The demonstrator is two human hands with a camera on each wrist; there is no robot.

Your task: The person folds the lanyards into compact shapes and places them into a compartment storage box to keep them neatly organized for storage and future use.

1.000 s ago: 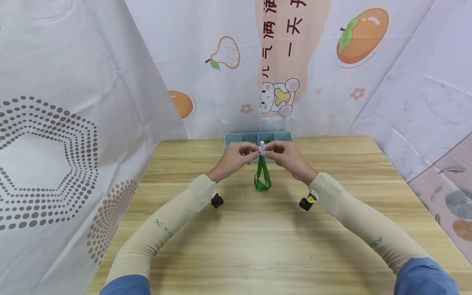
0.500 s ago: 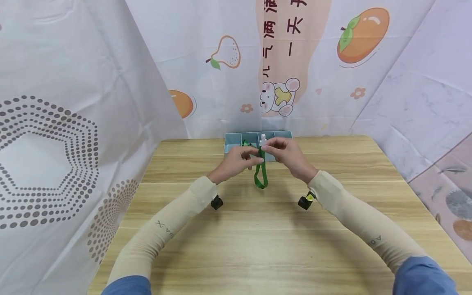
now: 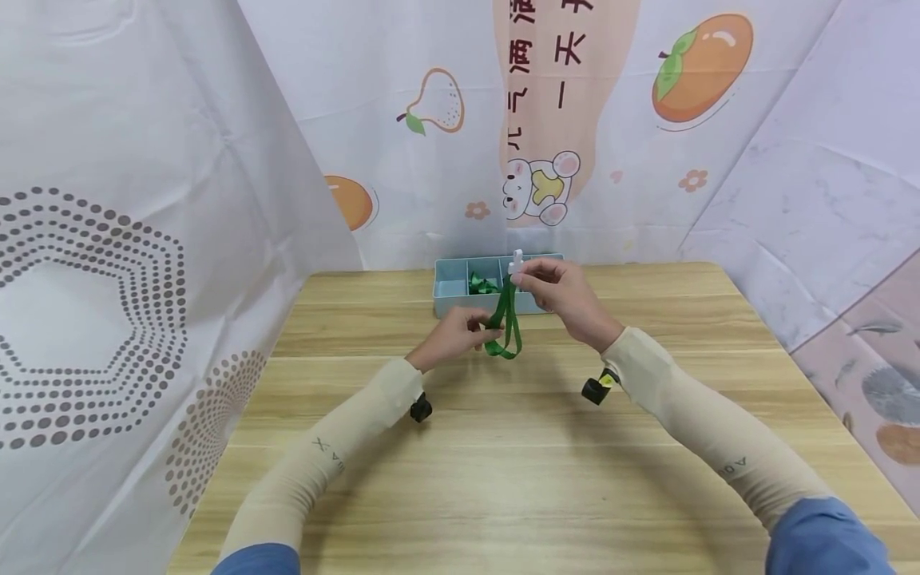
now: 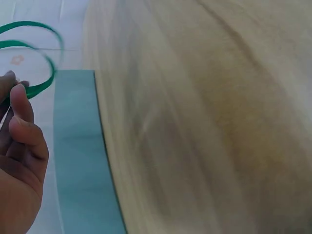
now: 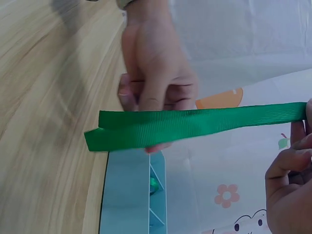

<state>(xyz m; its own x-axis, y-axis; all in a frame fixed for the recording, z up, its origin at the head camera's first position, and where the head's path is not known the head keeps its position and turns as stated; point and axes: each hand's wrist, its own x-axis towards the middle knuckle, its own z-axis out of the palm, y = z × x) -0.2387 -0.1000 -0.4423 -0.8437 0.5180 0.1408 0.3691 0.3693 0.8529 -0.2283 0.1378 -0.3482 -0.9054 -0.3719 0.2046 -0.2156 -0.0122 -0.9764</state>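
My right hand (image 3: 564, 295) pinches a small white plastic piece (image 3: 516, 260), knobbed at the top, above the light-blue box. From it hangs a loop of green ribbon (image 3: 511, 319). Lower down, in front of the box, my left hand (image 3: 457, 335) pinches the ribbon between thumb and fingers. In the right wrist view the ribbon (image 5: 204, 121) stretches flat from the right hand (image 5: 292, 187) across the left hand (image 5: 158, 63). The left wrist view has the ribbon (image 4: 46, 73) curving out of the left fingertips (image 4: 22, 100).
The divided light-blue box (image 3: 460, 306) stands at the table's back edge, against a printed curtain (image 3: 402, 200). More green ribbon (image 3: 481, 283) lies in one of its compartments. Wooden tabletop (image 3: 460, 479) spreads before it.
My left hand has left the white piece, moved down and toward me, and taken hold of the ribbon lower down. The right hand has risen slightly with the white piece.
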